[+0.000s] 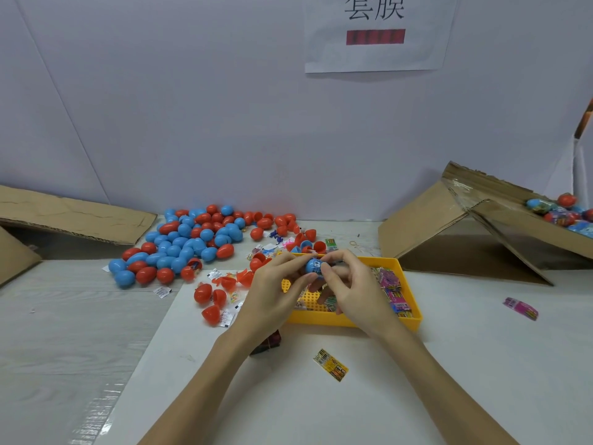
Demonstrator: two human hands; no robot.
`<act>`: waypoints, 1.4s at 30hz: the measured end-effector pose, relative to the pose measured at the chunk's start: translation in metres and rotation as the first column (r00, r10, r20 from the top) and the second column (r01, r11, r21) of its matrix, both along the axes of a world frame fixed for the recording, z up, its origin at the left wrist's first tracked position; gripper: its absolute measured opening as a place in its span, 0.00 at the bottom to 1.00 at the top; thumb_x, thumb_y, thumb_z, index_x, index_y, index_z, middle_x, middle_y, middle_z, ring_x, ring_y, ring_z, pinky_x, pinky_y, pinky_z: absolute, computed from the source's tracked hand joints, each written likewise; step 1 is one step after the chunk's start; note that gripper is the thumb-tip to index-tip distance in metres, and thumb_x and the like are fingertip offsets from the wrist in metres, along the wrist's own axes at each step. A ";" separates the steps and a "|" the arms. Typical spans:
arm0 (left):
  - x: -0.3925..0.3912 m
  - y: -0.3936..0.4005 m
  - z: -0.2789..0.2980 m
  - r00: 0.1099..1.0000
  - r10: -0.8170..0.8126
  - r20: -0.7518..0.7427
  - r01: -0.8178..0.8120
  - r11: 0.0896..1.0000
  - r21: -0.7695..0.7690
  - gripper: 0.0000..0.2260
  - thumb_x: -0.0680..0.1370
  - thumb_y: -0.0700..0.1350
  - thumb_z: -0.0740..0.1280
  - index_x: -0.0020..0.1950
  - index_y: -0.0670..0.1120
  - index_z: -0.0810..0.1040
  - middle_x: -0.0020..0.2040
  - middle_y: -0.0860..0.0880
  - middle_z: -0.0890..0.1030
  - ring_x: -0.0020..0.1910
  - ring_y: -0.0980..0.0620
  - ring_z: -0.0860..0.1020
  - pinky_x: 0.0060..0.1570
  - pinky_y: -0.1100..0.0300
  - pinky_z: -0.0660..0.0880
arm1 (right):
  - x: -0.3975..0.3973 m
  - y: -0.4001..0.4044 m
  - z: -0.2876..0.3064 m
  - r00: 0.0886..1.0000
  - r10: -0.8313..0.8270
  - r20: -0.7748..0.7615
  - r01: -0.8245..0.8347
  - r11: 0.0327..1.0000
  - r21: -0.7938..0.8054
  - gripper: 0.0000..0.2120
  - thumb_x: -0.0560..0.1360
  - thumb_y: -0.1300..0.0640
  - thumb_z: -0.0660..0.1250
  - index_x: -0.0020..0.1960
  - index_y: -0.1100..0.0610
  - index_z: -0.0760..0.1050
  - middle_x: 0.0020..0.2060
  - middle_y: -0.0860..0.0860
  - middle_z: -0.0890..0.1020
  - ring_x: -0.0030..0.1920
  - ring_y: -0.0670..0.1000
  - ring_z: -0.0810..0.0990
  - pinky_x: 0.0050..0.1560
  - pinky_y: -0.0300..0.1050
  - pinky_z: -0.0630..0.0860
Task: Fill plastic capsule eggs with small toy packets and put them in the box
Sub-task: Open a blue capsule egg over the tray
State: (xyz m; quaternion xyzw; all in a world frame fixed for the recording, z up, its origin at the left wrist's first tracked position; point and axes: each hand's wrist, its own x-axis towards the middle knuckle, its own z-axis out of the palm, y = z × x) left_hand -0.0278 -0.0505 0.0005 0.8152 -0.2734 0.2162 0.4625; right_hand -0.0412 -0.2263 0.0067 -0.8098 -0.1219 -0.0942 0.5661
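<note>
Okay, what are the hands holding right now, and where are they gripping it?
Both hands pinch one blue plastic capsule egg above the yellow plastic tray: left hand fingertips on its left side, right hand on its right.

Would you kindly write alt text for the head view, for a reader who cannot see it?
Both hands, left hand and right hand, hold a blue capsule egg above a yellow tray of toy packets. A pile of blue and red eggs lies to the left; a cardboard box holding wrapped eggs sits at the right.
</note>
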 end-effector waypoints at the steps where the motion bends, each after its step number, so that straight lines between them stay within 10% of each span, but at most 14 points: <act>1: -0.001 0.000 0.001 1.000 0.001 0.008 -0.001 1.000 0.012 0.18 0.80 0.43 0.71 0.70 0.47 0.79 0.52 0.54 0.81 0.49 0.54 0.80 0.48 0.63 0.78 | 0.000 0.000 -0.001 1.000 0.006 -0.003 -0.006 1.000 0.007 0.06 0.85 0.54 0.63 0.61 0.53 0.74 0.42 0.49 0.88 0.40 0.48 0.87 0.29 0.33 0.74; 18: 0.000 0.002 0.005 0.996 0.033 0.088 -0.042 0.994 0.105 0.15 0.77 0.48 0.70 0.62 0.44 0.80 0.53 0.52 0.84 0.48 0.65 0.80 0.49 0.71 0.77 | 0.001 -0.009 0.007 0.989 0.112 -0.094 -0.105 0.991 0.080 0.11 0.82 0.55 0.69 0.64 0.51 0.75 0.49 0.50 0.87 0.45 0.52 0.88 0.34 0.41 0.81; 24: 0.004 0.006 0.001 0.997 0.066 0.049 -0.076 0.967 0.243 0.27 0.79 0.57 0.66 0.77 0.54 0.66 0.55 0.62 0.76 0.50 0.64 0.76 0.50 0.72 0.74 | 0.005 -0.018 0.018 0.987 0.038 -0.157 -0.003 0.976 0.218 0.12 0.82 0.57 0.68 0.65 0.57 0.77 0.49 0.50 0.89 0.45 0.50 0.88 0.40 0.37 0.81; 30: 0.009 0.012 -0.011 0.989 0.093 0.112 -0.135 0.876 0.464 0.20 0.83 0.56 0.63 0.72 0.49 0.75 0.64 0.53 0.74 0.66 0.54 0.69 0.62 0.64 0.69 | 0.037 -0.079 0.076 0.979 -0.144 -0.141 0.180 0.318 0.931 0.25 0.84 0.42 0.57 0.75 0.56 0.68 0.54 0.58 0.86 0.46 0.53 0.87 0.44 0.44 0.81; 42: 0.012 0.014 -0.015 0.989 0.099 0.112 -0.139 0.882 0.450 0.16 0.82 0.54 0.66 0.67 0.48 0.79 0.62 0.52 0.73 0.65 0.55 0.68 0.63 0.68 0.63 | 0.032 -0.041 0.001 0.895 0.084 -0.438 0.181 0.829 0.529 0.19 0.86 0.50 0.60 0.58 0.64 0.81 0.41 0.57 0.86 0.37 0.50 0.85 0.36 0.40 0.81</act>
